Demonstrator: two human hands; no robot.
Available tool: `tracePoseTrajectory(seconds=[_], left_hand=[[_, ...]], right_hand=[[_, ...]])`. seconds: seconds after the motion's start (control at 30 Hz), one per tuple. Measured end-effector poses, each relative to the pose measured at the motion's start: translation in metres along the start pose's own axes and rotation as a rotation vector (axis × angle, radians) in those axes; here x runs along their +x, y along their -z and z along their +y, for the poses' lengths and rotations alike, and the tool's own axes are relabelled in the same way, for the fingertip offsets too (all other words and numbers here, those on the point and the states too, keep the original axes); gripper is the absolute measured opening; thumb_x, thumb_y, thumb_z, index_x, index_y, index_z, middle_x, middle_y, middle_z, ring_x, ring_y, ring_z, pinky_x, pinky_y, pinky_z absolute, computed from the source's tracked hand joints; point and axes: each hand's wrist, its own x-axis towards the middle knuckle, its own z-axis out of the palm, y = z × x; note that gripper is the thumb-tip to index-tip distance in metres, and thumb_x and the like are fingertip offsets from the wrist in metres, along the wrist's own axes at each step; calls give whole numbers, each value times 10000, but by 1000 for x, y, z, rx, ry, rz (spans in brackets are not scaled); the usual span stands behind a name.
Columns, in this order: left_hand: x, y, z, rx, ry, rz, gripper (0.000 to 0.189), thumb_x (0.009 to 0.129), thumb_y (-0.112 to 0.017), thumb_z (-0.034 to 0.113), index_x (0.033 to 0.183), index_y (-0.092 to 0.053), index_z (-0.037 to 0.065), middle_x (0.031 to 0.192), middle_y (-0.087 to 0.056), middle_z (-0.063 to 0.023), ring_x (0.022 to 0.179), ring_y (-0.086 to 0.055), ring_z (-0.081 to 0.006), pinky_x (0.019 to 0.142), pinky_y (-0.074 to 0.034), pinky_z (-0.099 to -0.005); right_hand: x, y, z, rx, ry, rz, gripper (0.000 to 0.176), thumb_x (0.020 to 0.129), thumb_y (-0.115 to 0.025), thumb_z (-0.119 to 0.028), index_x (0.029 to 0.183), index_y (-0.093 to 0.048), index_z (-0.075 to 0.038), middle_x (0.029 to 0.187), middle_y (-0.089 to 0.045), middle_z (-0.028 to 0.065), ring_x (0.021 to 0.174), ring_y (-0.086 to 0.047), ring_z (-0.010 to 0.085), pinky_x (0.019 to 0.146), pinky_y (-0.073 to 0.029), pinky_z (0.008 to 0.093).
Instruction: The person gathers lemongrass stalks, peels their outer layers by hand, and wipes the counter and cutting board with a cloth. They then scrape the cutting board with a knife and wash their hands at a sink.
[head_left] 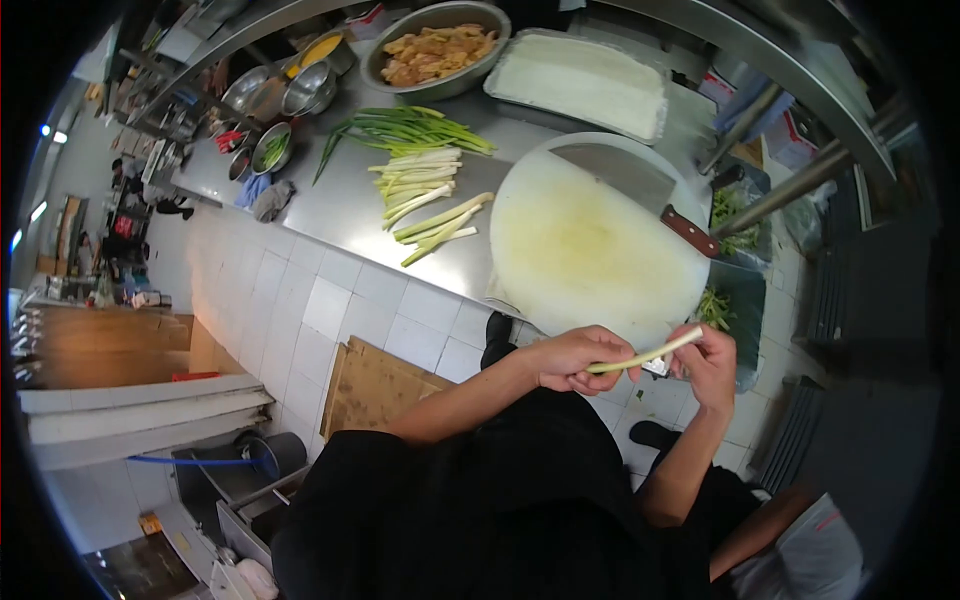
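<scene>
A pale green onion stalk (645, 357) is held between my two hands, in front of the round cutting board's near edge. My left hand (585, 359) grips its greener end. My right hand (708, 362) has its fingers closed at the white end. On the round white board (590, 240) lies a cleaver with a brown handle (690, 231) at the right. Left of the board, several white stalks (420, 180) and a few separate stalks (440, 232) rest on the steel table (340, 215), below a bunch of long green onion leaves (410, 130).
Behind the board stand a bowl of raw meat (437, 55) and a tray of white contents (580, 82). Bins with green scraps (716, 308) are at the right. Metal posts (780, 190) rise there. Another person's arm (765, 530) shows at lower right.
</scene>
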Motion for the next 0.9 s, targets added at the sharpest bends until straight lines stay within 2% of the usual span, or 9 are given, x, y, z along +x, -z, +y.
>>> tracePoseTrajectory(seconds=[0.3, 0.37, 0.47, 0.53, 0.57, 0.63, 0.73, 0.83, 0.9], left_hand=[[-60, 11, 24, 360, -185, 142, 243, 958, -516, 222, 1025, -596, 3, 639, -531, -17, 526, -449, -45, 436, -283, -186], [-103, 36, 31, 511, -299, 384, 167, 928, -555, 146, 1040, -613, 38, 719, -575, 0, 605, -490, -36, 487, -334, -187], [-148, 86, 33, 767, -469, 835, 138, 898, -590, 106, 991, -624, 10, 742, -568, 15, 691, -500, -62, 622, -428, -219], [-163, 127, 27, 974, -403, 1156, 188, 890, -612, 168, 945, -640, -9, 746, -629, -58, 705, -560, -135, 668, -467, -282], [-160, 137, 31, 1176, -436, 1262, 176, 880, -613, 168, 937, -648, 6, 711, -621, -64, 705, -565, -175, 669, -466, -301], [-165, 154, 31, 1374, -445, 1360, 164, 870, -614, 169, 930, -657, 22, 675, -614, -70, 706, -571, -215, 670, -465, -319], [-168, 179, 37, 1426, -345, 1393, 175, 820, -655, 201, 928, -673, 64, 861, -632, -96, 862, -552, -283, 790, -434, -385], [-168, 187, 30, 1836, -337, 1617, 454, 740, -735, 297, 1138, -603, 124, 1343, -394, -89, 1198, -360, -281, 996, -249, -492], [-161, 192, 43, 1854, -337, 1612, 535, 737, -736, 309, 1205, -548, 129, 1330, -409, -92, 1199, -369, -275, 1004, -242, -485]], right_hand=[[-15, 53, -18, -476, 413, 834, 142, 874, -535, -11, 971, -639, -6, 974, -647, 69, 718, -551, 78, 591, -431, 199], [-13, 104, 9, -459, 489, 945, 145, 864, -542, -12, 971, -640, -4, 1036, -646, 86, 739, -565, 90, 610, -446, 200], [-14, 189, 106, -573, 149, 1087, 245, 843, -525, -6, 1073, -607, 11, 1138, -619, 120, 785, -605, 118, 642, -473, 209], [-20, 241, 163, -1552, 200, 818, 379, 827, -487, 1, 1202, -543, 1, 1206, -585, 147, 768, -635, 142, 625, -487, 226], [-15, 230, 143, -1561, 209, 819, 379, 827, -487, 1, 1202, -543, 1, 1206, -585, 147, 768, -635, 142, 625, -487, 226], [-21, 169, 86, -805, -315, 1097, 444, 842, -445, -2, 1284, -482, -20, 1231, -569, 150, 710, -644, 151, 616, -495, 241], [-18, 130, 47, -644, -123, 1183, 431, 844, -449, -4, 1272, -498, -26, 1220, -575, 141, 634, -629, 146, 616, -506, 245], [4, 70, 21, -579, 43, 1122, 373, 855, -468, -18, 1219, -547, -30, 1117, -608, 96, 639, -599, 105, 612, -497, 226], [34, -9, -4, -501, 155, 922, 323, 862, -481, -21, 1170, -578, -32, 1016, -629, 60, 676, -582, 89, 625, -489, 227]])
